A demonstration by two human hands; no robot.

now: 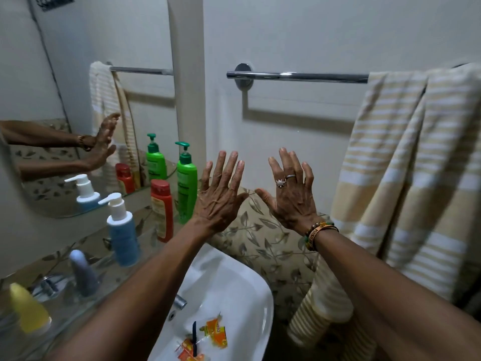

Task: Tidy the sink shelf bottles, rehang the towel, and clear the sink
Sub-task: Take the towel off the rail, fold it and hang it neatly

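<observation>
Cream and white stripes at the right of the frame: showed a towel (406, 178) bunched over the right end of a chrome bar (296, 76), falling in folds toward the lower right.

Showed both hands raised at the centre of the frame, backs toward the camera, in front of a pale wall. Held the left hand (221, 196) flat, fingers straight and spread, gripping nothing. Held the right hand (291, 196) the same way just beside it, thumbs near each other but apart, nothing in its grasp. Wore two rings on the right hand and beaded bracelets at that wrist.

Showed a white sink (234, 295) at the lower centre, beneath the forearms. Held orange wrappers (216, 332) and a thin dark stick (194, 334) near the bottom edge, just below a tap (180, 302).

Ran a glass shelf (145, 246) from the lower left up toward the centre. Carried five bottles standing in a row: yellow bottle (27, 308) at the lower left, then grey bottle (83, 274), blue bottle (122, 230) with a white pump, red bottle (162, 212), and green bottle (187, 188) with a pump, just left of the left hand. Reflected hands, towel and bottles in a mirror (52, 74) at the upper left.
</observation>
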